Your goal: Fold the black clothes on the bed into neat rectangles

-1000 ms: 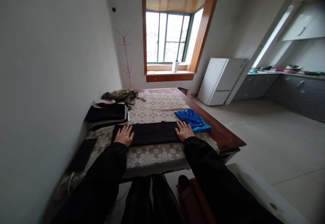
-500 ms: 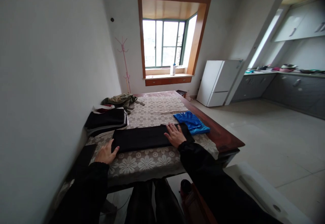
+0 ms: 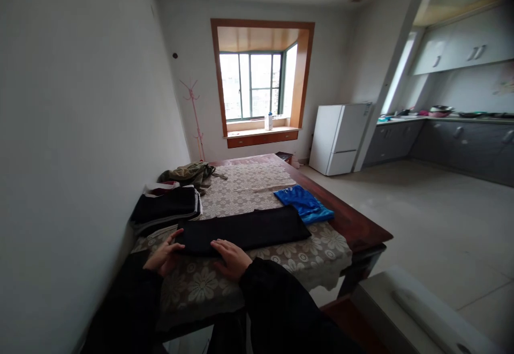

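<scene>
A long black folded garment [image 3: 249, 229] lies across a wooden table [image 3: 353, 225] covered with a flowered lace cloth [image 3: 249, 180]. My left hand [image 3: 164, 256] touches the garment's left end, fingers curled at its edge. My right hand [image 3: 232, 256] rests on the near edge of the garment, a little right of the left hand. Whether either hand grips the fabric cannot be seen. A folded blue garment [image 3: 303, 203] lies just beyond the black one's right end.
A stack of folded dark clothes [image 3: 166, 208] sits by the left wall, with an olive garment [image 3: 188, 172] behind it. A pink coat stand [image 3: 195, 118], a window, a white fridge [image 3: 339, 137] and grey kitchen cabinets [image 3: 450, 140] stand farther off. A white object [image 3: 417, 306] is at lower right.
My right hand slid left along the black garment from its right end to near the left end. My left hand moved off the top to the left edge. The view tilted up.
</scene>
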### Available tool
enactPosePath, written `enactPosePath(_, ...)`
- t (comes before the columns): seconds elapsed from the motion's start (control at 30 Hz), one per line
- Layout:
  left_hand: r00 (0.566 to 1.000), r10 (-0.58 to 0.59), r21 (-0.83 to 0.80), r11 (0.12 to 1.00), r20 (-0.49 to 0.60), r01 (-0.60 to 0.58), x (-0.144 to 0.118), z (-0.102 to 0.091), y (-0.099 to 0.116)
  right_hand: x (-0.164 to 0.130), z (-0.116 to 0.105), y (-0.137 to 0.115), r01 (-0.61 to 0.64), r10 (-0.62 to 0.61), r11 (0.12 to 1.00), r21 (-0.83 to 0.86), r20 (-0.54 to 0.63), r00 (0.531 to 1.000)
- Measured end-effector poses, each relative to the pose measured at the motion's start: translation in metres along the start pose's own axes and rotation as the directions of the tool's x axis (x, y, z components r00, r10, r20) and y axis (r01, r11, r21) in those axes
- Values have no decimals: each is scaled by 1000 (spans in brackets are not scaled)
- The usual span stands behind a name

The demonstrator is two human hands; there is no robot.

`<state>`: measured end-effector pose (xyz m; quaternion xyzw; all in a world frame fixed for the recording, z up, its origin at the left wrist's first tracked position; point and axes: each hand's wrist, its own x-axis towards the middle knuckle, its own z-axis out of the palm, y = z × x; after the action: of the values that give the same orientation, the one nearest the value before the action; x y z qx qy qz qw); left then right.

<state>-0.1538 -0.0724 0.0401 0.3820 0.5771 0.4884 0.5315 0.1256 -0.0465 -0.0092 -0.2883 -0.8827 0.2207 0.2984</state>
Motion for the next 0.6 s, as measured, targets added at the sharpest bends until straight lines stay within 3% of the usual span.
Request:
enactPosePath(0.1, 999, -22, -79, 997, 42, 26, 0, 2, 2, -5, 0, 0, -5, 5, 1000, -8, -29, 1000)
enactPosePath(0.27, 997, 72, 192, 979, -10, -68, 8, 4, 2, -4, -3, -5, -3, 3, 999, 44, -9, 1000)
enactPosePath(0.47, 987, 112, 318, 946, -118, -69, 16, 12, -9, -5, -10, -9, -44, 74, 957, 288, -95, 993)
enactPosePath(0.53, 975, 165, 419, 904, -147, -89, 10, 7, -7, -5, -13, -8, -60, 145, 863, 502, -133, 980)
enactPosePath(0.6, 961, 225, 502, 857, -159, -117, 1, -3, -2, -2, -17, -5, -82, 264, 655, 751, -127, 956)
